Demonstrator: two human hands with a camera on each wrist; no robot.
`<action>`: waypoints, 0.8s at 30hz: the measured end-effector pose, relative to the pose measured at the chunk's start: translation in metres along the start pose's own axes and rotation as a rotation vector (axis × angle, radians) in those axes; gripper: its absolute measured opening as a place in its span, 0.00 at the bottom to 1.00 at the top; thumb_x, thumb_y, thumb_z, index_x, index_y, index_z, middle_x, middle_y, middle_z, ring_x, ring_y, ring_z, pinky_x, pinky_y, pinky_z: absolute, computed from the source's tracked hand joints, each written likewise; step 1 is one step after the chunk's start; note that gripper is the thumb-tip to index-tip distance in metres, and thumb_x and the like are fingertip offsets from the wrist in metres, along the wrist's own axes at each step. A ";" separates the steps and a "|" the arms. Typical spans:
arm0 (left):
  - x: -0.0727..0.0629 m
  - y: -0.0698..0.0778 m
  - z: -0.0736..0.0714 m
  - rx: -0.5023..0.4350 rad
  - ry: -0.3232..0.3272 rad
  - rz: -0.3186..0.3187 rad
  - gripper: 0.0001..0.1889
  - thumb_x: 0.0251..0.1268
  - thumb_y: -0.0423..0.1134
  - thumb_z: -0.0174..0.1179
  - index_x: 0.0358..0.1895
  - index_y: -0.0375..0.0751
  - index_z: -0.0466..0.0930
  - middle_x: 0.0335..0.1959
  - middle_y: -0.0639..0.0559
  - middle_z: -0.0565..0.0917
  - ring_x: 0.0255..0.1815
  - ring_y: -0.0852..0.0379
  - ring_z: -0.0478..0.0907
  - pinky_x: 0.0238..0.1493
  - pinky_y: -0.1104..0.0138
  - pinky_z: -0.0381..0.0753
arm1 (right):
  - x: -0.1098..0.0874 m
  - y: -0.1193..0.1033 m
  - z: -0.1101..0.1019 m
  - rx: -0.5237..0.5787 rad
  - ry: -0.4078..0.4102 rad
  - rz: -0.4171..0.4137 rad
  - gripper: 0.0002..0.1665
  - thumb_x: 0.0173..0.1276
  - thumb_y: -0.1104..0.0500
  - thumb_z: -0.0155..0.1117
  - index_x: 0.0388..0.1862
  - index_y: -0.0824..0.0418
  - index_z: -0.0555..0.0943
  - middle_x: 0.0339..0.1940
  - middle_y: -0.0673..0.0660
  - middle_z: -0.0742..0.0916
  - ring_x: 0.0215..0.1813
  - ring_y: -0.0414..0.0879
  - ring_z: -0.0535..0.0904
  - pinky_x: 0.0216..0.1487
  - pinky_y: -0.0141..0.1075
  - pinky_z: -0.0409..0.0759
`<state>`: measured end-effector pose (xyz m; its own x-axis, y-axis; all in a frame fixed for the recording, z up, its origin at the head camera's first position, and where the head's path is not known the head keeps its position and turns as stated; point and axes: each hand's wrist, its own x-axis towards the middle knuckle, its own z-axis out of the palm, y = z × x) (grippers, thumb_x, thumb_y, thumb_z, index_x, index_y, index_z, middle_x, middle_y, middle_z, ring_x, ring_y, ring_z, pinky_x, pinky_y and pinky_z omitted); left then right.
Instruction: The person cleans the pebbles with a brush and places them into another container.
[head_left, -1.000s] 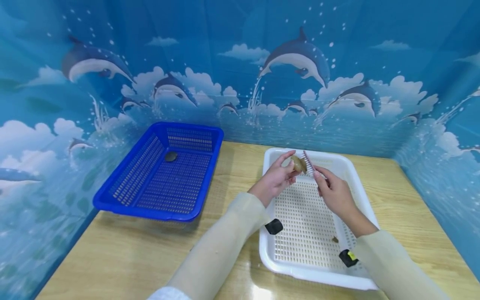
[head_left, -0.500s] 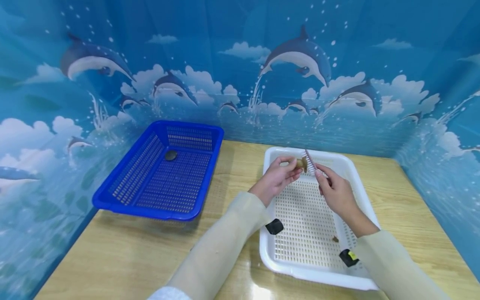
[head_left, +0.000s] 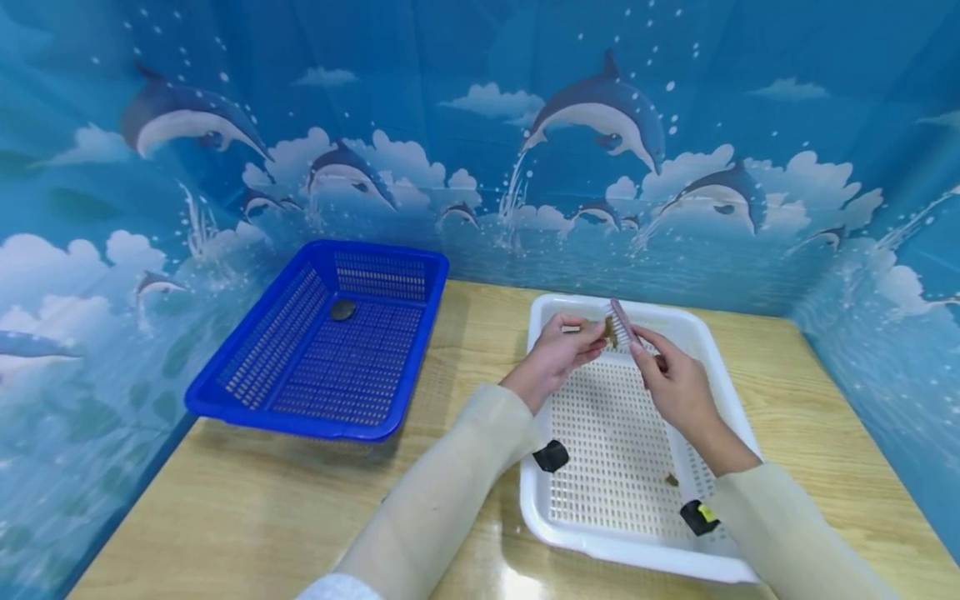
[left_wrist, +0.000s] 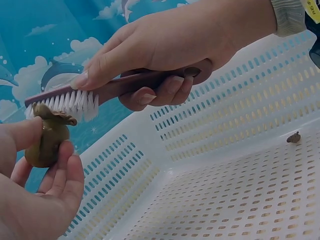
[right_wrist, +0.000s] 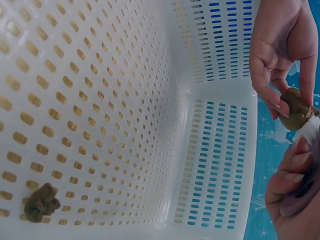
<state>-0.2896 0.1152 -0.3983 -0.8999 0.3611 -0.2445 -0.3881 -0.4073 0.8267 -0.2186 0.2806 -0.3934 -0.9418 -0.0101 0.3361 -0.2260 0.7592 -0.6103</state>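
Note:
In the left wrist view my left hand point(left_wrist: 42, 202) pinches an olive-brown shellfish-like piece point(left_wrist: 49, 142), rounded below with a ruffled rim on top. My right hand point(head_left: 675, 387) grips a scrubbing brush point(left_wrist: 145, 82) by its brownish-pink handle. White bristles point(left_wrist: 82, 104) touch the ruffled rim from above. Seen from the right wrist, the same brown piece point(right_wrist: 295, 111) sits between thumb and fingers, the bristles against it. Both hands are over the far end of a white perforated basket point(head_left: 708, 358). The left fingers hide part of the piece in the head view.
A small brown lump point(right_wrist: 42, 203) lies on the white basket's floor. To the left stands a blue perforated basket point(head_left: 322, 427) with one dark, flat oval thing point(head_left: 342, 310) in it. Both baskets rest on a wooden table point(head_left: 247, 508); a dolphin-print backdrop point(head_left: 480, 158) rises behind.
My left hand has turned the brown piece, so less of it shows in the head view. The brush has shifted slightly and tilted, its bristles still at the piece. The baskets stay put.

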 end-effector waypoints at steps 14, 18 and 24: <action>-0.003 0.000 0.001 0.152 -0.044 -0.029 0.09 0.70 0.38 0.58 0.48 0.42 0.73 0.38 0.46 0.85 0.36 0.59 0.83 0.40 0.68 0.82 | -0.001 0.000 -0.001 0.032 0.030 0.009 0.27 0.79 0.48 0.47 0.68 0.61 0.72 0.15 0.52 0.75 0.14 0.39 0.65 0.14 0.33 0.66; -0.002 -0.002 0.001 0.197 -0.077 -0.040 0.08 0.71 0.44 0.57 0.41 0.44 0.70 0.36 0.47 0.85 0.31 0.60 0.81 0.35 0.70 0.78 | -0.001 0.000 -0.002 0.039 0.043 0.003 0.26 0.80 0.48 0.45 0.68 0.61 0.72 0.16 0.53 0.76 0.16 0.39 0.67 0.17 0.34 0.68; -0.003 -0.002 0.002 0.174 -0.096 -0.046 0.10 0.72 0.47 0.56 0.38 0.46 0.69 0.31 0.52 0.85 0.28 0.62 0.79 0.29 0.73 0.75 | 0.000 0.001 -0.002 0.038 0.044 0.006 0.26 0.80 0.48 0.44 0.67 0.62 0.72 0.16 0.53 0.76 0.16 0.40 0.68 0.18 0.35 0.67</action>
<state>-0.2861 0.1166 -0.3981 -0.8558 0.4575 -0.2414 -0.3805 -0.2407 0.8929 -0.2179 0.2827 -0.3926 -0.9315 0.0233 0.3631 -0.2307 0.7337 -0.6391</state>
